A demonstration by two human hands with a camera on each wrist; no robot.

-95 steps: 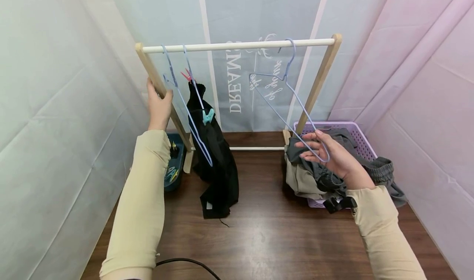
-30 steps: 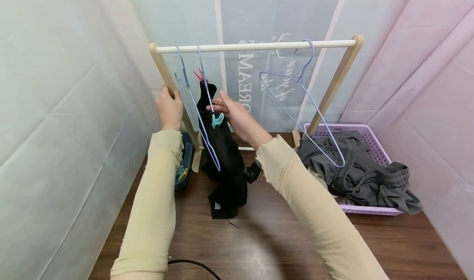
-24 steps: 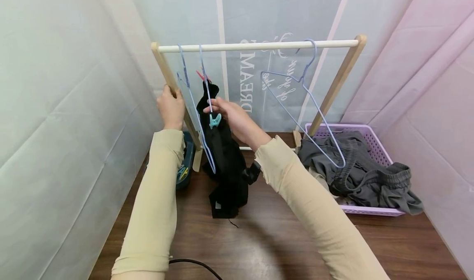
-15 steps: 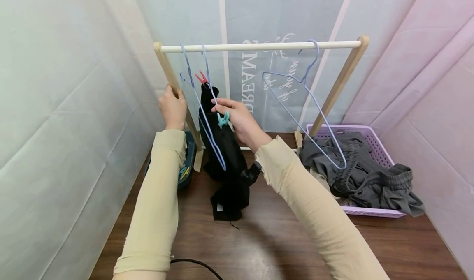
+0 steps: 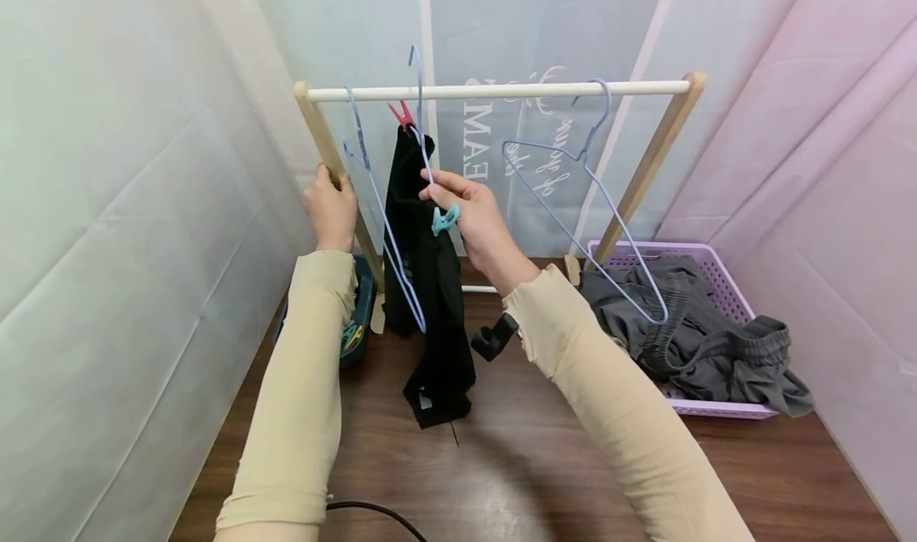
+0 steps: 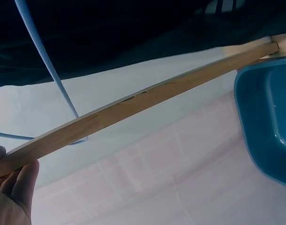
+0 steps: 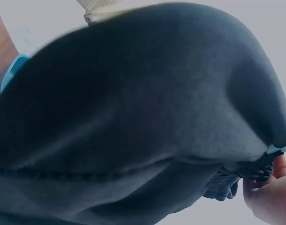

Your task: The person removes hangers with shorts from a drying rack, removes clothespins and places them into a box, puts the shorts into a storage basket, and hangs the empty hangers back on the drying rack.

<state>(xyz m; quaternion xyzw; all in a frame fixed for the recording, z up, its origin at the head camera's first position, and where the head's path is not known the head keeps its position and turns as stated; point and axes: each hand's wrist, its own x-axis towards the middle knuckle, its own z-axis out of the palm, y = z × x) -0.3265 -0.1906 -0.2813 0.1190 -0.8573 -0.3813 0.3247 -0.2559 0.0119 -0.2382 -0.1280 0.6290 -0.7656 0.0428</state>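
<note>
"Lifted, that blue hanger (image 5: pixel 419 104): its hook now stands above the white rail (image 5: pixel 516 91) at twelve o'clock, having hung over it half a second ago. And the hands?"

"Right hand (image 5: pixel 476 217) pinches the hanger's thin wire beside a teal clip (image 5: pixel 445 220); left hand (image 5: pixel 331 210) is clamped on the flat wooden post (image 5: pixel 315 126) at ten o'clock."

"The black garment (image 5: pixel 433 303)?"

"On that hanger, just off centre toward seven o'clock, soft and matt. The right wrist view adds gathered folds near four o'clock; the left, pale stripes on the cloth, nicks in the wood and a glossy blue tub (image 6: pixel 241 105) at three."

"Around it?"

"Dark wood-grain floor (image 5: pixel 501 478), pale creased sheets (image 5: pixel 129 208), and a perforated purple basket (image 5: pixel 727 287) of crumpled grey clothes (image 5: pixel 688 319) at four o'clock."
</note>
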